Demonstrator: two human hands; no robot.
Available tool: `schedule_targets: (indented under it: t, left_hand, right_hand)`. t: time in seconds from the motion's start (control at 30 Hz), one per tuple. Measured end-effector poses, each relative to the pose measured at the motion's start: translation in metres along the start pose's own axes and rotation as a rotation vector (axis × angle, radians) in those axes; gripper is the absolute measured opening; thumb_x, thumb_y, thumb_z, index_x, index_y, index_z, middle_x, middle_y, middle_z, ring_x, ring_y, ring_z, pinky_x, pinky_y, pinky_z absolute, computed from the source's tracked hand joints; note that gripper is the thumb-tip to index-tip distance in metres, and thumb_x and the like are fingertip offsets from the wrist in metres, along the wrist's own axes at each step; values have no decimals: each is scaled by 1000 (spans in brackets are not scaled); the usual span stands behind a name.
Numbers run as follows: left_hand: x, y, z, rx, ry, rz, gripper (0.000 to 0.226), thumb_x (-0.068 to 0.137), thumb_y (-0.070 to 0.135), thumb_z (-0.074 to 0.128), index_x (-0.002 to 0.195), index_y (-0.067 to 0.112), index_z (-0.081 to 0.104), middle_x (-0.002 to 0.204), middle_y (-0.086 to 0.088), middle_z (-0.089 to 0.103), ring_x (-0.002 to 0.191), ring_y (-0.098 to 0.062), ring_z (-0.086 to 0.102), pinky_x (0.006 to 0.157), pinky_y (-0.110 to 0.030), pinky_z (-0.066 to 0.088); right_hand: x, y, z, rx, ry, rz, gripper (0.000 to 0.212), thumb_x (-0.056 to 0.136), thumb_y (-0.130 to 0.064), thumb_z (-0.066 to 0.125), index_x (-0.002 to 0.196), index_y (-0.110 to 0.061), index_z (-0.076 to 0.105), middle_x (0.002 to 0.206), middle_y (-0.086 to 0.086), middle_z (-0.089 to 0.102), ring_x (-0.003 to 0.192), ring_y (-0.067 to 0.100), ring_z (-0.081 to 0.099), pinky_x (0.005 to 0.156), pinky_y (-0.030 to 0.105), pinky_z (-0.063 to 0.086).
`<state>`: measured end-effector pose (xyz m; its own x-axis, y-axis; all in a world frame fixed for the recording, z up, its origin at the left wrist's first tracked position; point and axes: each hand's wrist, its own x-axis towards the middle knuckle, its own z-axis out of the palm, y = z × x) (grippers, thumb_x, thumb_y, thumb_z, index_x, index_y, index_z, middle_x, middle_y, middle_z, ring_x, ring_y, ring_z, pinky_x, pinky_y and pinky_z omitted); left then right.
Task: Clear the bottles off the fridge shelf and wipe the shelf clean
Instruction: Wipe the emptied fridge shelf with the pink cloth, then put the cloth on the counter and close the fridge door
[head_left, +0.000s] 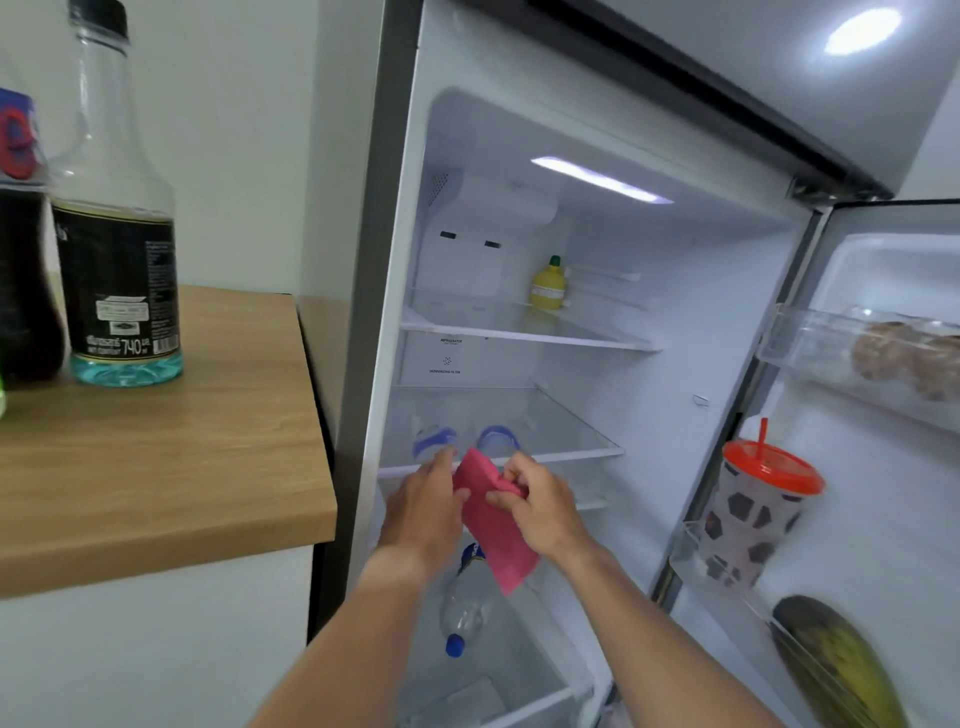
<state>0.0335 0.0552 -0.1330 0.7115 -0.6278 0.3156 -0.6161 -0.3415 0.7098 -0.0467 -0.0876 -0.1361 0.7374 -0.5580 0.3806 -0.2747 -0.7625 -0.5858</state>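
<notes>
Setting: open fridge (519, 156) beside a wooden tabletop (171, 457), white wall behind; fridge door swung to the right.

Tabletop, far left: tall clear bottle (111, 208) with black cap and a little blue liquid at its base; just beside it a dark bottle (23, 270), partly cut off by the frame. Judged to be parked here, clear of the shelf to be wiped.

Middle shelf (561, 436): glass, bare on top; two blue-tinted shapes show through it, probably bottles below, though blurred.

Upper shelf: one small yellow bottle (548, 283) at the back.

Lower compartment: clear water bottle (465, 608), blue cap, lying on its side.

Pink cloth (491, 525): held before the middle shelf's front edge. Left hand (426, 506) in a closed grip on its left edge; right hand (540, 501) pinching the top corner shut. Both appear to be folding it into a pad for wiping.

Door racks: patterned cup (753, 509) with red lid and straw; other items indistinct.
</notes>
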Motion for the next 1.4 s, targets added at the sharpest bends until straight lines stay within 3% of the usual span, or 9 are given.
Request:
schedule_targets:
  t: [0.1,0.27,0.5,0.67,0.87,1.0,1.17,1.3,1.4]
  left_hand:
    - [-8,10,-14,-60,-103,81,50,98,23,57,147,24,42,133,-8,60,124,-28,56,104,-43,47]
    - [-15,37,-38,14,-155,153,16,94,17,61,98,11,76,96,-12,73,95,-25,67,79,-29,50]
    - [-34,68,-75,193,-171,232,13,97,18,53,96,16,66,104,-12,65,99,-33,62,83,-42,51]
    - [-42,92,-119,206,-188,312,14,95,15,59,103,12,71,108,-12,67,98,-28,65,86,-38,53]
    - [-45,117,-187,266,-368,333,14,91,19,69,99,9,76,87,-11,72,58,-15,60,61,-23,51]
    - [-43,120,-232,396,-368,203,21,93,19,57,77,17,69,69,-2,66,54,-16,59,63,-25,50]
    - [-45,105,-282,505,-329,19,19,80,2,41,68,10,53,63,-13,54,57,-26,47,59,-30,40]
    - [-53,76,-313,596,-312,-114,18,85,2,42,79,7,58,63,-10,53,49,-23,46,54,-28,38]
    - [-60,46,-318,668,-198,-159,29,88,4,47,109,8,67,96,-13,67,79,-31,69,75,-37,57]
  right_hand:
    - [-15,-14,-22,-45,-65,-64,29,77,-26,77,80,-15,51,62,-5,53,65,20,49,68,39,44]
    - [-39,-37,-50,-61,-69,-35,26,74,-31,80,80,-19,58,69,-5,61,75,20,58,75,38,48]
    - [-73,-63,-89,-142,-233,115,40,67,-39,86,61,-22,51,64,-7,51,67,17,49,69,33,38]
    - [-92,-96,-134,-18,-278,121,27,73,-18,87,64,-22,62,71,-1,62,70,14,59,65,24,47]
    - [-96,-150,-184,23,-217,107,25,70,-18,90,84,-17,70,87,2,71,85,18,66,72,27,50]
    - [-86,-186,-187,114,-264,160,46,76,-11,85,117,-10,64,101,12,75,87,20,69,73,31,53]
    - [-61,-231,-152,141,-333,104,43,78,-11,83,114,-17,60,78,2,73,64,12,68,59,27,52]
    - [-38,-266,-100,8,-391,9,19,85,-11,77,101,-13,66,74,4,73,61,15,69,49,24,47]
    - [-29,-290,-58,-115,-397,-80,19,87,-8,74,105,-7,68,92,11,71,65,22,69,54,28,57]
